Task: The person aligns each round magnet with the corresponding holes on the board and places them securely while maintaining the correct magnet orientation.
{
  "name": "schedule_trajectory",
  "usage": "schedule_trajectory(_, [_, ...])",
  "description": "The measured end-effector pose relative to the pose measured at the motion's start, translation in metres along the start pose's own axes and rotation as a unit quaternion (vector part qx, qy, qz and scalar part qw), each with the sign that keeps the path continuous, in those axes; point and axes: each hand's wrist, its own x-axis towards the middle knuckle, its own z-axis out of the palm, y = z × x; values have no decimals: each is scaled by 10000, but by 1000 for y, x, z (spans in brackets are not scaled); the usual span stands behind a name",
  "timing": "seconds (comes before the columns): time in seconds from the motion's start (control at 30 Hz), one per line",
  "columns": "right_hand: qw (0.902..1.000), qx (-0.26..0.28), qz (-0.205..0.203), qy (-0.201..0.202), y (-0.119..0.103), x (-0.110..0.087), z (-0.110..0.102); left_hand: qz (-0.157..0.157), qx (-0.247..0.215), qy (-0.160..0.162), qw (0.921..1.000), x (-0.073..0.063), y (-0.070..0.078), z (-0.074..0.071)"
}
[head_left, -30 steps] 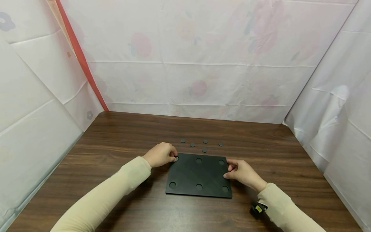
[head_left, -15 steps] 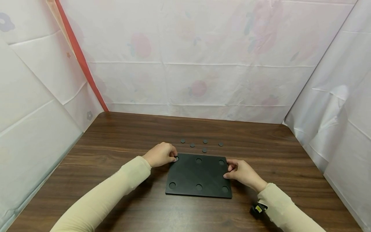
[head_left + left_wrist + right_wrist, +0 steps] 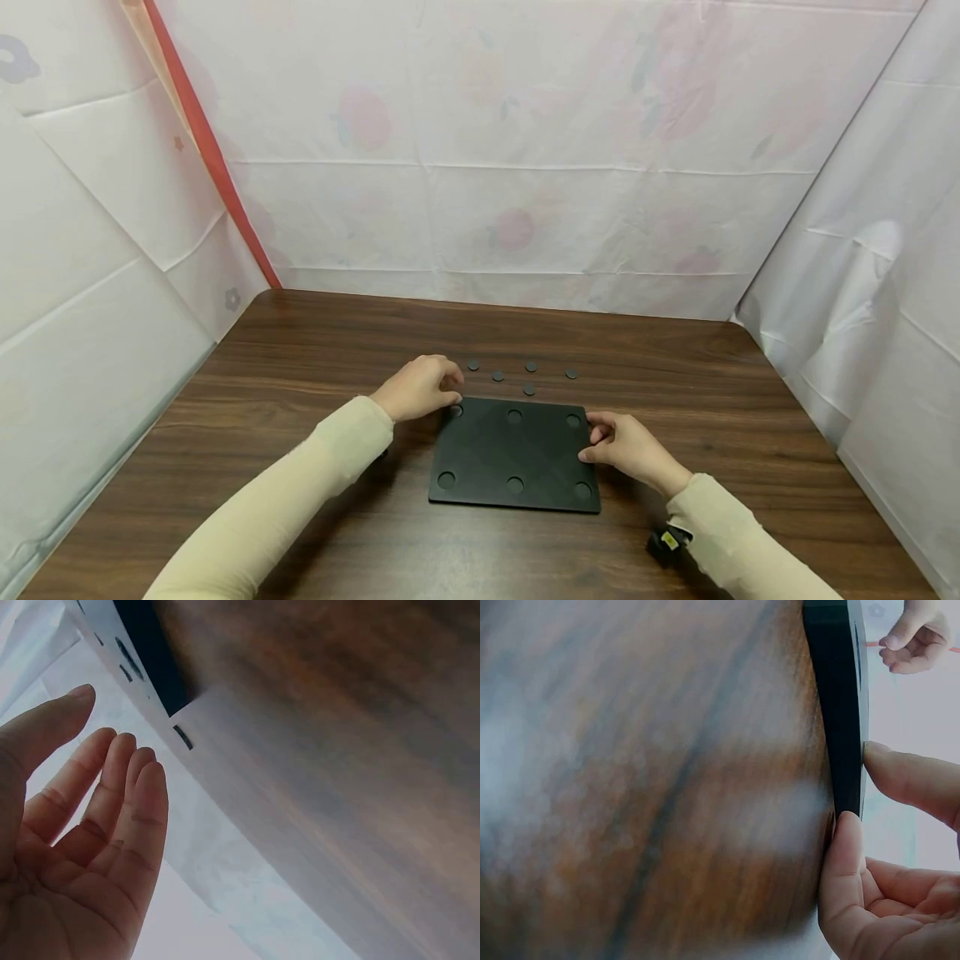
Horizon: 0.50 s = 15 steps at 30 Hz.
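Note:
A flat black board point(image 3: 517, 450) with round recesses along its far and near edges lies on the table. My left hand point(image 3: 422, 388) hovers at the board's far left corner, above the corner recess point(image 3: 457, 412); whether a disc sits in that recess I cannot tell. In the left wrist view the left hand point(image 3: 94, 840) has its thumb apart from loosely bent fingers, with nothing between them. My right hand point(image 3: 630, 450) pinches the board's right edge, thumb on top and a finger against the side, as the right wrist view shows of the board's edge point(image 3: 840, 712).
Several small dark discs, among them a disc point(image 3: 529, 390) close to the board, lie loose beyond its far edge. The brown wooden table point(image 3: 337, 333) ends at a white patterned curtain point(image 3: 480, 217). A black device point(image 3: 664, 543) with a yellow mark is at the right wrist.
My left hand has lifted slightly up and away from the board's far left corner, and its fingers have spread from the thumb. The right hand, board and loose discs have stayed put.

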Motion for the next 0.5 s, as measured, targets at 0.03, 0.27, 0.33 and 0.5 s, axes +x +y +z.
schedule_trajectory(0.03, [10000, 2, 1, 0, 0, 0, 0, 5, -2, 16, 10000, 2, 0, -1])
schedule_trajectory(0.27, [10000, -22, -48, 10, 0, -1, 0, 17, -191, 142, 9997, 16, 1, -7])
schedule_trajectory(0.33, [10000, -22, -65, 14, 0, -1, 0, -4, -253, 162, 9995, 20, 2, -8])
schedule_trajectory(0.5, [10000, -16, -83, -24, 0, 0, 0, -46, -211, 184, 9996, 29, 3, -11])
